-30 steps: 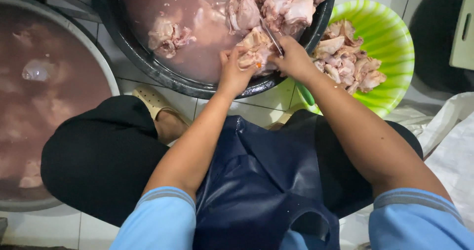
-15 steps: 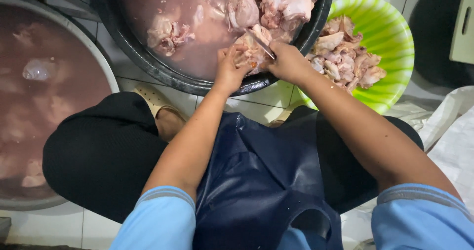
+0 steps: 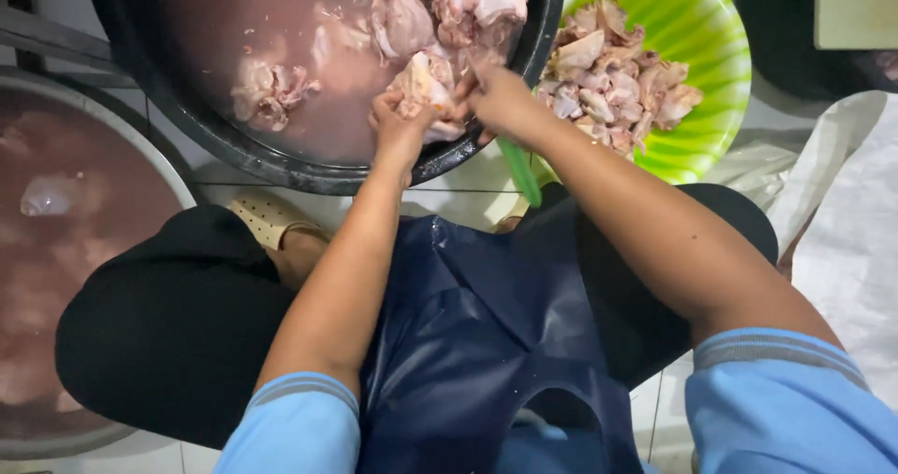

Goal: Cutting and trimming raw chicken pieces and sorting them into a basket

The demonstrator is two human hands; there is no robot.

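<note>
My left hand (image 3: 400,128) grips a raw chicken piece (image 3: 423,86) over the near rim of a black basin (image 3: 234,156). The basin holds pinkish water and several more chicken pieces (image 3: 449,1). My right hand (image 3: 503,100) is closed around a knife with a green handle (image 3: 519,170); the handle points back toward me and the blade is hidden against the meat. Both hands touch the same piece.
A green bowl (image 3: 711,53) with cut chicken pieces sits to the right of the basin. A large tub (image 3: 178,170) of reddish water stands at the left. White plastic sacking (image 3: 851,231) lies at the right. A dark apron covers my lap, above a tiled floor.
My right hand has turned so that the knife's green handle now points toward me. Both hands and the chicken piece stay at the basin's near rim.
</note>
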